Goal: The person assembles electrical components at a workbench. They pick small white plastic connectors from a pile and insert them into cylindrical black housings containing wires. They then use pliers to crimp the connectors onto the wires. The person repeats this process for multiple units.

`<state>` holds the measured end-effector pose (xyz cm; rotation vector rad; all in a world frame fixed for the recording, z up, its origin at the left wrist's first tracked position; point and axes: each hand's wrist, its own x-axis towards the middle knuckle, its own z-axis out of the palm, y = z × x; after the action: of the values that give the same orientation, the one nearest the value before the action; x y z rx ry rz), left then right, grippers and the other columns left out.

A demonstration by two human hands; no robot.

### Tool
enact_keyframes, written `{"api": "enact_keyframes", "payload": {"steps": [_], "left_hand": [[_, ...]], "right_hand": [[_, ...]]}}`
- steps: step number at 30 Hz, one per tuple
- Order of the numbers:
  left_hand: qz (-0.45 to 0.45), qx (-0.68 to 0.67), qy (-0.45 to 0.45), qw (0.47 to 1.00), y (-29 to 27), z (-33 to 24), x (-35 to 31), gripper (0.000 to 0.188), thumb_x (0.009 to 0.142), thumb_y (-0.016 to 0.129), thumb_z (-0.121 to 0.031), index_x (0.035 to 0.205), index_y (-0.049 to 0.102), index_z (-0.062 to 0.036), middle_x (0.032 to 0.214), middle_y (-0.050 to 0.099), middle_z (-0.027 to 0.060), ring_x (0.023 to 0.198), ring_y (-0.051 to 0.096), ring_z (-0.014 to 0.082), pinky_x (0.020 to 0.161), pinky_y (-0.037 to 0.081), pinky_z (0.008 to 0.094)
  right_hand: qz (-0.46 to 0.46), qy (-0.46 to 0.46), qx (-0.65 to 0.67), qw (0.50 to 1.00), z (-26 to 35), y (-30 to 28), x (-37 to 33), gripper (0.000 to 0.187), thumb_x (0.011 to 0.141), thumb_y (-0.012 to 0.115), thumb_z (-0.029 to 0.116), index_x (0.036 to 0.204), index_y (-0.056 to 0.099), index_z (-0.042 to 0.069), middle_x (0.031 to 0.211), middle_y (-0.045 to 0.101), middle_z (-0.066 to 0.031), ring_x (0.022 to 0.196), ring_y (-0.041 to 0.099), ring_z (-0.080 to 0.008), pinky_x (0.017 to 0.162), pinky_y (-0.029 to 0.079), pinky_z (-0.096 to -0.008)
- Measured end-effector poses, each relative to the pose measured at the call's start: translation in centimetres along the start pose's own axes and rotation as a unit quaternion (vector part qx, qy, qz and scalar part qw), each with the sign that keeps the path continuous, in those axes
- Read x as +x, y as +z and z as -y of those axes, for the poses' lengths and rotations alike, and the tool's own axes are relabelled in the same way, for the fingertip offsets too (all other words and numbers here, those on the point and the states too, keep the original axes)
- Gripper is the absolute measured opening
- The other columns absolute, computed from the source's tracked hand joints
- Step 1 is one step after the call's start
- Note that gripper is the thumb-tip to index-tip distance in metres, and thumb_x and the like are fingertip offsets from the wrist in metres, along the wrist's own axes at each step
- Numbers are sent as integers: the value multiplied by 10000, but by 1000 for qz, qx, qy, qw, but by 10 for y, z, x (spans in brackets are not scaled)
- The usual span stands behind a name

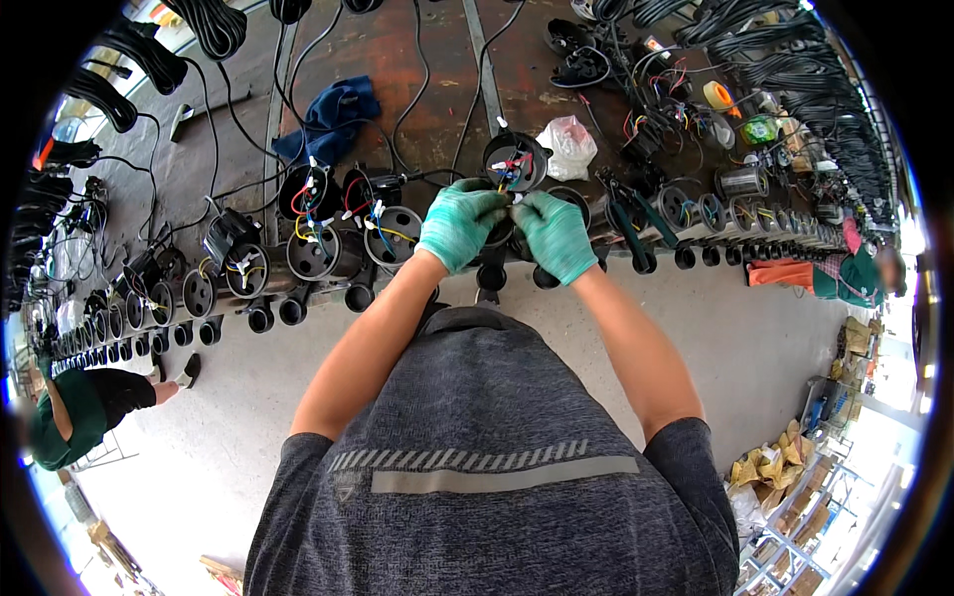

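Observation:
Both my hands wear green work gloves and meet at the bench's near edge. A round black housing [516, 161] lies tipped just beyond my fingertips, with red, blue and yellow wires [513, 175] coming out of it. My left hand [461, 226] is closed, its thumb and fingers pinching the wires. From the other side my right hand [555, 236] pinches at a small white connector [517, 198] on those wires. My fingers partly hide the wire ends and another round part below. Left of my hands stand similar round housings [394, 236] with wires and white connectors.
Green-handled pliers [626, 214] lie right of my hands, near a white plastic bag [567, 147]. A blue cloth [338, 114] lies farther left. Coiled black cables [214, 28] line the bench's far side. Other people [75, 407] are at the left and right.

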<state>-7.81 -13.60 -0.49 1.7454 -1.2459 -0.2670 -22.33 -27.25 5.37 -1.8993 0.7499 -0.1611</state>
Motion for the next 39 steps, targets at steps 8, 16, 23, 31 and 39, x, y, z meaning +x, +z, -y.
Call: {"api": "enact_keyframes", "payload": {"steps": [8,16,23,31,39], "left_hand": [[-6,11,-8,1000,-1,-5,0,249,863,812,-132,1111,831,-117,1086,795,120,1118,703,374,985,570,460],[-12,45,35,998,-2,-5,1,259,856,818,-134,1114,827,-110,1088,792,126,1104,709,381,966,577,463],[-15,70,65,995,-1,-2,1,259,848,810,-110,1107,821,-104,1063,795,106,1092,713,375,941,584,470],[-31,86,78,993,4,-4,4,224,828,830,-112,1051,826,-90,1036,798,103,1066,729,373,932,582,473],[-15,143,56,988,1,1,-3,262,801,853,-179,1056,828,-124,1064,801,79,1094,720,378,961,565,487]], "right_hand": [[-146,-382,-278,869,-16,-2,-2,211,968,700,141,1165,694,65,1019,744,-167,753,734,-333,621,585,-439],[-26,-113,-154,981,3,-1,-1,120,1036,664,156,1110,675,63,865,751,-135,677,721,-312,588,573,-426],[87,301,294,903,27,-12,-12,268,1099,618,321,1042,712,77,761,727,-56,538,653,-149,441,463,-311],[114,-160,-544,816,91,-126,35,235,1027,620,249,1076,725,45,894,755,-193,771,725,-398,728,589,-517],[191,-330,-528,759,213,-160,-46,283,962,726,349,930,681,72,811,699,-111,761,732,-308,657,582,-454]]}}
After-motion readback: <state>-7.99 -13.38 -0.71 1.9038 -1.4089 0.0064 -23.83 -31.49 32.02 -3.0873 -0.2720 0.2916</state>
